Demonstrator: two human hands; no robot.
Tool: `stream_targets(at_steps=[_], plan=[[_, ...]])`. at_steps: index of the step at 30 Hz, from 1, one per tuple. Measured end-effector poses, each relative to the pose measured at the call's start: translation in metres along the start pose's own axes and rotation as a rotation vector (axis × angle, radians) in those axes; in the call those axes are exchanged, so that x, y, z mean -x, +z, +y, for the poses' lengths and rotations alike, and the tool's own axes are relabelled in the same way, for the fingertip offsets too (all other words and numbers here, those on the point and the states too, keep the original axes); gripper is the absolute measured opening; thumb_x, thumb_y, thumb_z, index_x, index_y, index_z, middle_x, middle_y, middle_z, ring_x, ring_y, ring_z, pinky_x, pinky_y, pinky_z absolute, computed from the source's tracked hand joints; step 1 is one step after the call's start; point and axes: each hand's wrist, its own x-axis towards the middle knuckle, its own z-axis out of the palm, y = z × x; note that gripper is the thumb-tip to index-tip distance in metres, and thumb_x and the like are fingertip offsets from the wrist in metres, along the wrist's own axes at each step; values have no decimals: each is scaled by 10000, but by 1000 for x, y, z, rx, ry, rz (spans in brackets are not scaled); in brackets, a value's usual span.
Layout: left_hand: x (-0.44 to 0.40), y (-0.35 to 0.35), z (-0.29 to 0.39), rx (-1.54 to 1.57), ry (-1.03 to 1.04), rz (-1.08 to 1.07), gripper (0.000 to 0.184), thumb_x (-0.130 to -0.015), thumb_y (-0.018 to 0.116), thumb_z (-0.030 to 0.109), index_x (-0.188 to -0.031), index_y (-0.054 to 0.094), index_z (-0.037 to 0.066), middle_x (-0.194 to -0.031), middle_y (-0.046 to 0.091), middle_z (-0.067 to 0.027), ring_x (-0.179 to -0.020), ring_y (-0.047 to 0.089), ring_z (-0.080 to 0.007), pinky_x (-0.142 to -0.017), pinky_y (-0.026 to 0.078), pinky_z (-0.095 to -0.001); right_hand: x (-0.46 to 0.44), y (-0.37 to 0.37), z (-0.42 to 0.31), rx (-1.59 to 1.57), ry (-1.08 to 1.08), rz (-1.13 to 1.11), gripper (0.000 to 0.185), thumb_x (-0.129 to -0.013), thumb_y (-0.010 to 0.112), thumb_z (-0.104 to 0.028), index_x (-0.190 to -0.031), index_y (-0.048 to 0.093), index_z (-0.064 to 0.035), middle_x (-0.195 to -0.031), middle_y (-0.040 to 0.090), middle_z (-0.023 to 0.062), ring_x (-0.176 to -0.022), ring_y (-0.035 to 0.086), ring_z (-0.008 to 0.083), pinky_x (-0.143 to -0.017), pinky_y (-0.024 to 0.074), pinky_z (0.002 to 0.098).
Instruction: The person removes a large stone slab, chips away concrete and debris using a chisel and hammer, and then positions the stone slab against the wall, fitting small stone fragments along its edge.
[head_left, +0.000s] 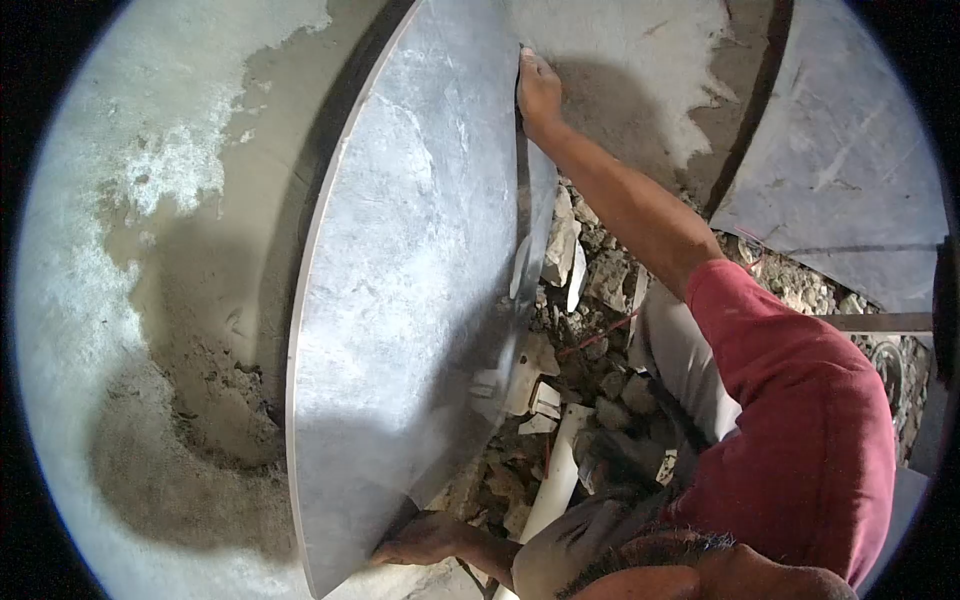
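A large grey tile (400,260) stands tilted in the middle of the head view, its long pale edge bowed by the lens. My right hand (540,88) grips the tile's far edge near the top of the view, with part of its fingers hidden at that edge. Near the bottom, my left hand (415,545) holds the tile by its lower corner, some fingers out of sight behind it. Both arms reach toward the tile from the right, the right one out of a red sleeve (760,320).
Broken rubble (610,280) covers the ground between the tile and my legs (670,340). A white pipe (556,475) lies among it. Another grey sheet (850,170) is at upper right. At left is a patchy cement surface (190,290) with a rough hollow.
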Motion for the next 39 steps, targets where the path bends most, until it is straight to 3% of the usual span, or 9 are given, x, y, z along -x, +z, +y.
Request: stream_targets(at_steps=[4, 6, 8, 14, 19, 26, 30, 34, 39], plan=[[15, 12, 33, 284, -164, 98, 538, -910, 295, 371, -1257, 275, -40, -1244, 311, -229, -1176, 329, -318, -984, 295, -410, -1, -14, -20, -163, 158, -46, 421, -895, 400, -341, -1087, 511, 17, -1002, 552, 109, -889, 517, 182, -798, 408, 298], [13, -17, 12, -395, 389, -79, 560, -904, 295, 390, -1262, 262, -40, -1247, 305, -231, -1173, 331, -321, -965, 326, -415, -5, -12, -24, -212, 162, -78, 412, -900, 383, -326, -1106, 497, 12, -1022, 543, 112, -900, 515, 183, -802, 409, 304], [12, -11, 26, -542, 486, -159, 561, -903, 298, 385, -1266, 253, -41, -1245, 306, -234, -1168, 336, -323, -939, 358, -416, -6, -13, -25, -227, 158, -118, 405, -904, 365, -313, -1131, 477, 5, -1045, 533, 115, -909, 511, 181, -802, 410, 312], [3, -20, 4, -150, -49, 34, 526, -909, 305, 320, -1287, 225, -35, -1250, 306, -237, -1151, 354, -321, -900, 395, -407, -9, 1, -23, -169, 161, -110, 388, -900, 338, -285, -1118, 454, 15, -1051, 520, 128, -940, 510, 206, -812, 408, 337], [5, -56, -68, 13, 80, -8, 522, -911, 291, 312, -1303, 212, -24, -1277, 283, -228, -1149, 355, -313, -914, 384, -406, -6, -3, -21, -190, 169, -127, 407, -894, 333, -313, -1102, 456, 14, -1039, 521, 139, -943, 506, 222, -822, 400, 351], [0, 8, 0, -304, 83, 28, 489, -923, 251, 277, -1308, 208, -22, -1292, 277, -222, -1165, 351, -316, -913, 383, -409, -8, 1, -16, -267, 240, -124, 445, -897, 331, -318, -1152, 423, 34, -1115, 488, 167, -985, 492, 247, -859, 386, 357], [-1, 6, -3, -771, 375, -5, 499, -924, 230, 323, -1252, 250, -52, -1256, 290, -255, -1137, 377, -322, -917, 382, -422, -11, 1, -7, -269, 134, -188, 484, -901, 335, -351, -1169, 407, 45, -1130, 478, 176, -992, 492, 255, -857, 395, 358], [-4, 35, 37, -35, -97, -12, 503, -924, 217, 362, -1161, 322, -69, -1218, 326, -246, -1090, 411, -319, -902, 396, -429, -14, 6, 11, -148, 20, -78, 462, -889, 367, -374, -980, 524, 51, -913, 560, 143, -845, 535, 230, -756, 414, 362], [-9, 34, 35, -229, 72, -23, 579, -917, 213, 417, -1183, 305, -89, -1183, 356, -250, -1081, 416, -326, -906, 400, -415, -11, -3, 1, 259, -125, -1, 385, -875, 413, -339, -860, 587, 4, -798, 590, 193, -736, 556, 320, -687, 418, 395]])
